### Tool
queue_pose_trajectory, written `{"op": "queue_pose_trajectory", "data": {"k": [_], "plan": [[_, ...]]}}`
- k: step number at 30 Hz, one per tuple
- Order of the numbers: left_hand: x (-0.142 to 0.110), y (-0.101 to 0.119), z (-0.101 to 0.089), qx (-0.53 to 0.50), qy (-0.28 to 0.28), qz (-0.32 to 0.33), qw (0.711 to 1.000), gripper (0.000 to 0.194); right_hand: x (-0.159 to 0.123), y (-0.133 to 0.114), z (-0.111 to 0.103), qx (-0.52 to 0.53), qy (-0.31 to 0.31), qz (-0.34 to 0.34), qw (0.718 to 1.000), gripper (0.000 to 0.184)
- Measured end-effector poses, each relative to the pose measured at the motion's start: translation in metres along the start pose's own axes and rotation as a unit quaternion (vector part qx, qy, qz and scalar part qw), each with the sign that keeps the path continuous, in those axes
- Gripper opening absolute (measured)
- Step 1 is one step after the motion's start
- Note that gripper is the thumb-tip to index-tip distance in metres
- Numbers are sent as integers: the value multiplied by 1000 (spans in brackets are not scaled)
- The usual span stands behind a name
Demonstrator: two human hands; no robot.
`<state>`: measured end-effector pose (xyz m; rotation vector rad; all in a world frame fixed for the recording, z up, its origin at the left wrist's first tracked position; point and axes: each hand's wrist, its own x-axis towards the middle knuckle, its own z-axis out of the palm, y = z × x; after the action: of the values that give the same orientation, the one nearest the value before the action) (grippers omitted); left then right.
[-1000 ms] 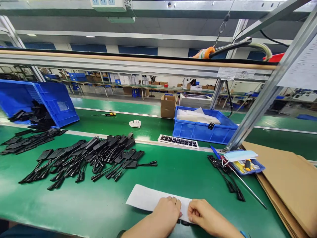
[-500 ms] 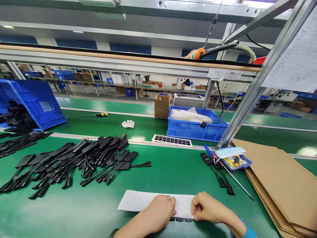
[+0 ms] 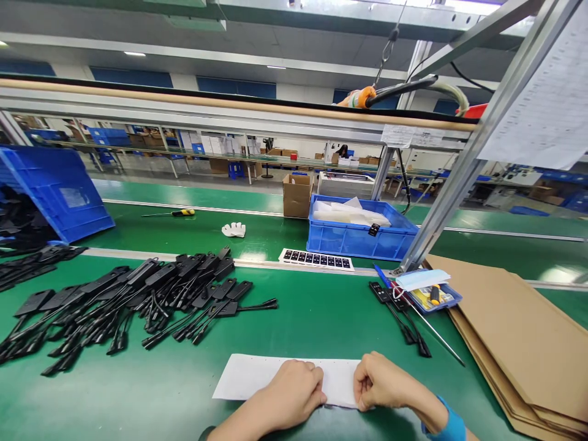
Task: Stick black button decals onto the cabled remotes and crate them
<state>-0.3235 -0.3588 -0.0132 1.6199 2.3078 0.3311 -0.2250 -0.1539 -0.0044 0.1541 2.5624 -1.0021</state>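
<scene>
A long white paper sheet (image 3: 250, 375) lies on the green bench in front of me, its left end reaching out past my wrist. My left hand (image 3: 296, 389) is closed over the lower middle of the sheet, fingers curled and pressed on its edge. At the right end, my right hand (image 3: 379, 383) pinches the paper between thumb and bent fingers. A thin dark sliver shows along the lower edge between the hands; most of it is hidden. Farther back lies a white sheet of black labels (image 3: 316, 260).
Black cabled modules (image 3: 184, 288) are heaped at left, beside a tilted blue crate (image 3: 59, 190). A blue bin (image 3: 361, 239) holds pale sheets. At right are two black cabled modules (image 3: 399, 312), a long-shafted screwdriver (image 3: 436, 334), a small blue tray (image 3: 452, 300) and stacked cardboard (image 3: 514, 331).
The black tabs below the sheet's lower edge, visible earlier between my hands, are now almost out of sight. My hands stay nearly in place, and the view has shifted slightly.
</scene>
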Motion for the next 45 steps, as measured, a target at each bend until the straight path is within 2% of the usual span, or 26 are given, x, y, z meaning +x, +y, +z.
{"op": "queue_pose_trajectory", "data": {"k": [3,8,10,13,15,18,21,23,25,28,30,32,33,35,38,41,45], "plan": [[1,-2,1,-8,-3,-2,1000,16,2,-4,2,-60,8,15,998,19],[3,-3,2,16,-1,-1,1000,17,1,-10,8,-179,115,64,975,24],[4,-3,2,30,-5,1,1000,17,-1,-12,7,-173,107,35,978,22],[6,-2,1,27,-10,-5,1000,20,1,-17,6,-121,67,-57,989,13],[7,-3,-1,13,-9,-12,1000,22,5,-19,8,-97,70,-88,989,10],[3,-9,-10,-15,-10,-14,1000,18,14,-18,9,-65,70,-77,992,12],[-10,-19,-20,-67,-34,6,997,9,19,-13,7,31,3,-62,998,11],[-23,-25,-22,-88,-38,-2,995,10,20,-10,7,60,-8,-68,996,11],[-35,-30,-21,-91,-15,-30,995,5,18,-7,8,50,20,-84,995,12],[-49,-32,-12,-92,25,-59,994,27,14,-4,13,44,21,-87,995,7],[-53,-31,-7,-97,36,-61,993,17,12,-4,17,26,12,-87,996,20],[-53,-28,-4,-100,43,-64,992,3,10,-6,19,-22,28,-103,994,12],[-52,-27,-3,-97,47,-72,991,7,10,-8,19,-47,39,-112,992,3],[-48,-24,-4,-80,55,-105,990,11,11,-13,20,-80,55,-116,989,13],[-43,-26,-9,-97,47,-138,985,15,14,-19,19,-115,68,-94,987,16],[-43,-34,-16,-156,18,-127,979,8,17,-20,18,-129,55,-81,987,17],[-49,-41,-19,-145,18,-136,980,10,18,-18,15,-126,37,-80,988,17]]}}
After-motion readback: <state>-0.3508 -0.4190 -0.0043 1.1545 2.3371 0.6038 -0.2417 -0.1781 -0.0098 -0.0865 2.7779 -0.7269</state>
